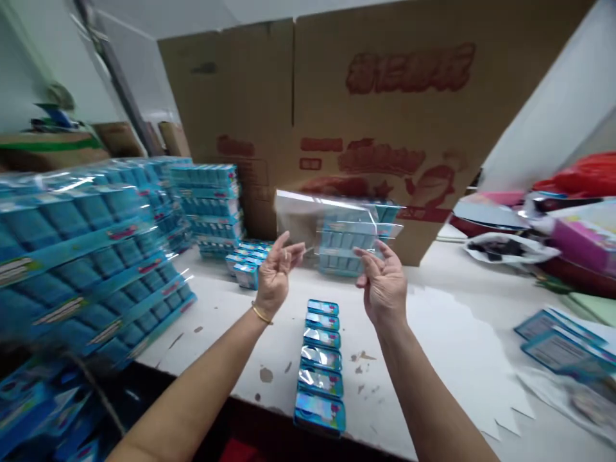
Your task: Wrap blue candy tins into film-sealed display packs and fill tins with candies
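A clear plastic bag (301,215) is raised above the table, stretched between my two hands, its top edge catching the light. At its lower left side, my left hand (275,273) has its fingertips curled on the plastic. My right hand (385,279) pinches the right side between thumb and fingers. Through the film I see a stack of blue boxes (341,260) standing behind. Below and between my forearms, a row of several small blue boxes (320,382) with shiny clear tops runs toward the table's front edge.
Wrapped blocks of blue boxes (91,256) are piled high on the left, beside another stack (206,205). A large cardboard carton (269,77) stands upright at the back. White sheets (462,359) and blue printed packs (563,346) lie at right.
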{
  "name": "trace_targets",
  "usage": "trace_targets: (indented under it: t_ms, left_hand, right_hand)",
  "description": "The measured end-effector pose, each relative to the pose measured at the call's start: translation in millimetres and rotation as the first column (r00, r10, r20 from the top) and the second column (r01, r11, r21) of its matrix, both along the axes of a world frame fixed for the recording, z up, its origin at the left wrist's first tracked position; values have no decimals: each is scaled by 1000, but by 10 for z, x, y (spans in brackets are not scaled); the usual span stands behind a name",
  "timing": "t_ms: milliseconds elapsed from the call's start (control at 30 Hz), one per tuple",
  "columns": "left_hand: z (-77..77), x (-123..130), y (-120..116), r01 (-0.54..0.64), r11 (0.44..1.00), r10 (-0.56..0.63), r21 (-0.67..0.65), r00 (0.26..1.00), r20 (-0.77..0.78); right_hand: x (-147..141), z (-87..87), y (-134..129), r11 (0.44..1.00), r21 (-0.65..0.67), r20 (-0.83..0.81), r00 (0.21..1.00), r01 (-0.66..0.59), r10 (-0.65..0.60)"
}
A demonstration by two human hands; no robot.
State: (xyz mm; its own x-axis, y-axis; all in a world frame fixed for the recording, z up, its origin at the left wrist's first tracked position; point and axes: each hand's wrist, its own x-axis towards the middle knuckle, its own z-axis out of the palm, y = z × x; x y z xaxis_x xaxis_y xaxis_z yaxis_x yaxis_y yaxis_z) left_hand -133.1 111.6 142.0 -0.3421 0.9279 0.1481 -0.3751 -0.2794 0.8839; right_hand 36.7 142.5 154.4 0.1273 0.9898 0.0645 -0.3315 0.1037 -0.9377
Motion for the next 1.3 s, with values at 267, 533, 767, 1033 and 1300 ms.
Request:
trace_targets:
  t_ms: [267,533,767,1033,1300]
  left_hand:
    - [-1455,250,155,-31,854,-25,-519,995,-101]
    - [-1761,330,-89,-162,803,-33,-574,949,-314]
    - [-1767,277,-360,-182,727,-100,-662,926,-364]
    - [-1464,145,-618,-134,818,-457,-559,440,-773]
    - [-1318,52,-413,-76,952,-299,-296,-24,-954]
  right_hand:
    - [253,-1521,116,932,-362,228,968,-19,108]
    - [99,-1732,-466,975,-185,671,741,127,31]
    - [25,-1769,-745,916,-302,692,721,263,21]
    - [389,-1422,-941,990,-140,990,4,-29,141]
    - [361,-1318,-587,906,-300,932,-293,-298,212]
